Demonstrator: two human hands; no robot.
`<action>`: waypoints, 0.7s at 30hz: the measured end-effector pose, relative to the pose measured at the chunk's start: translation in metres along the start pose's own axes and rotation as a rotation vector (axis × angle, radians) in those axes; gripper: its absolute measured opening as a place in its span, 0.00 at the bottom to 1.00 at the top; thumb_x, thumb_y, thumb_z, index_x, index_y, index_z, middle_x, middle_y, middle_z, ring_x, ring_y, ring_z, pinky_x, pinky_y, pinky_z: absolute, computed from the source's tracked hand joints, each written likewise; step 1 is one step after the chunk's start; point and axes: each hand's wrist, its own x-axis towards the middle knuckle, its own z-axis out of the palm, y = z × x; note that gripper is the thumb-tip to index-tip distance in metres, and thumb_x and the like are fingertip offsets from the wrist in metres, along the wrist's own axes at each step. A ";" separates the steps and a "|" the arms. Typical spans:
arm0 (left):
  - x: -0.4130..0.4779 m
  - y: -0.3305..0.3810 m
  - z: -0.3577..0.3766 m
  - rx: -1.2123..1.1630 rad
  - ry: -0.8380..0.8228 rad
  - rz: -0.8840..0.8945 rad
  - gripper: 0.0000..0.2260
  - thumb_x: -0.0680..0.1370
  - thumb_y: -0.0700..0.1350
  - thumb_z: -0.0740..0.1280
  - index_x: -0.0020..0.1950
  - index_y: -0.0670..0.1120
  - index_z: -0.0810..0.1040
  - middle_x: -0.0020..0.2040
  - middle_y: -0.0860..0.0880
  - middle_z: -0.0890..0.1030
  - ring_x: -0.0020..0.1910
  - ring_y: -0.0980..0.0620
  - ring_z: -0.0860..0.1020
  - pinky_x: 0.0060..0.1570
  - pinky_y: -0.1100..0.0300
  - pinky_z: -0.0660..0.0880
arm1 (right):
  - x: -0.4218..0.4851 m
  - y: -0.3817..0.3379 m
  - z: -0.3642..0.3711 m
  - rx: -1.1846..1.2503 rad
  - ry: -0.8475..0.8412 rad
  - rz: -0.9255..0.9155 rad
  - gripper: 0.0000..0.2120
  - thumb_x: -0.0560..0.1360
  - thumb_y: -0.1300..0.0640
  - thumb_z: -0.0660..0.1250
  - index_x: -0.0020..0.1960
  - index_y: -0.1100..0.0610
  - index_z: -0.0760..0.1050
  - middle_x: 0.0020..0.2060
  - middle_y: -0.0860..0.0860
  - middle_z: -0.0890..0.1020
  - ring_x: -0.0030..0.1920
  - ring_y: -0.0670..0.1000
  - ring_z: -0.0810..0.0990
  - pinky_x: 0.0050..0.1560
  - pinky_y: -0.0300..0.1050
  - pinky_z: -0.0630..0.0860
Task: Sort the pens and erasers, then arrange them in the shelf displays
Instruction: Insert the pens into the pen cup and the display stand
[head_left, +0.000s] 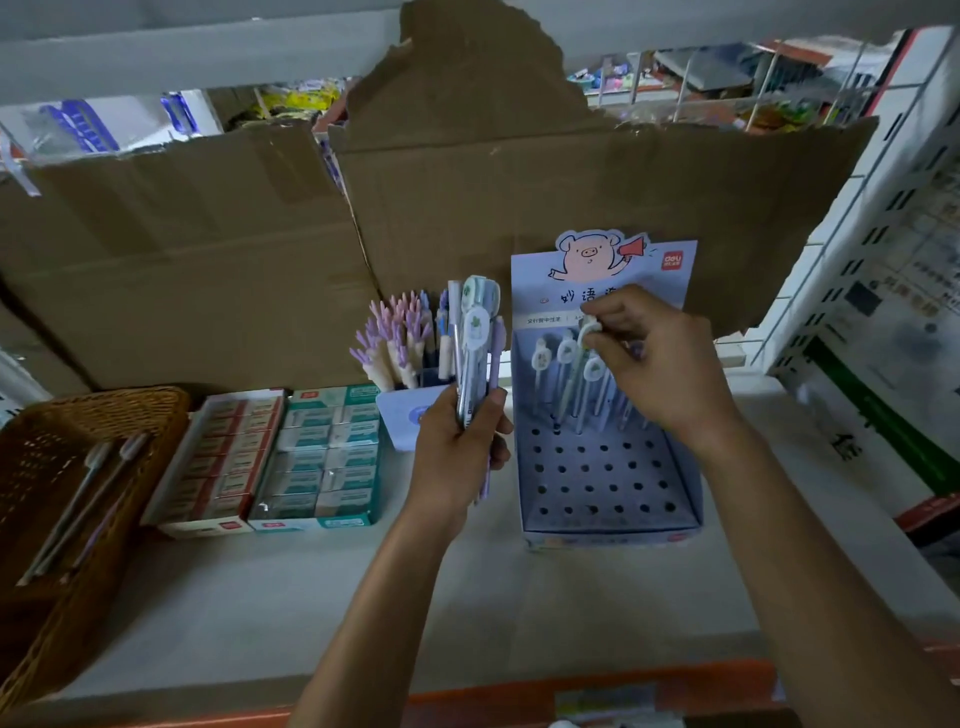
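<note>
My left hand (457, 452) grips a bundle of pens (475, 353) upright, their white charm caps pointing up. My right hand (654, 364) pinches the top of one pen (574, 374) that leans over the back rows of a pale blue display box (608, 483) with a grid of holes. Several pens (550, 364) stand in the back holes; the front holes are bare. Two open boxes of erasers, one red-trimmed (213, 467) and one green (322, 457), lie to the left.
A wicker basket (47, 467) at far left holds a few loose pens. A small blue holder (400, 364) of purple-tipped pens stands behind my left hand. Torn cardboard (467, 197) lines the back of the shelf. A white perforated panel (883, 312) rises on the right.
</note>
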 end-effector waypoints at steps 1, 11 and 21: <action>0.000 0.000 0.001 0.003 -0.004 0.001 0.03 0.80 0.41 0.62 0.48 0.44 0.75 0.29 0.52 0.75 0.25 0.54 0.69 0.27 0.62 0.69 | 0.000 0.001 0.000 0.001 0.001 -0.003 0.10 0.74 0.66 0.69 0.55 0.61 0.78 0.44 0.46 0.79 0.48 0.36 0.76 0.50 0.21 0.69; 0.000 0.000 0.006 0.009 -0.007 0.009 0.04 0.80 0.42 0.62 0.47 0.45 0.76 0.30 0.53 0.75 0.26 0.55 0.70 0.29 0.62 0.70 | -0.003 0.012 0.015 -0.318 -0.067 -0.151 0.08 0.67 0.66 0.74 0.46 0.61 0.81 0.42 0.55 0.81 0.47 0.58 0.77 0.48 0.44 0.69; -0.007 0.004 0.002 -0.040 -0.032 0.105 0.06 0.79 0.38 0.63 0.46 0.46 0.78 0.39 0.47 0.81 0.29 0.56 0.74 0.32 0.63 0.72 | -0.002 -0.012 0.003 0.028 0.041 0.034 0.15 0.75 0.61 0.68 0.61 0.57 0.76 0.51 0.51 0.82 0.50 0.48 0.80 0.54 0.38 0.76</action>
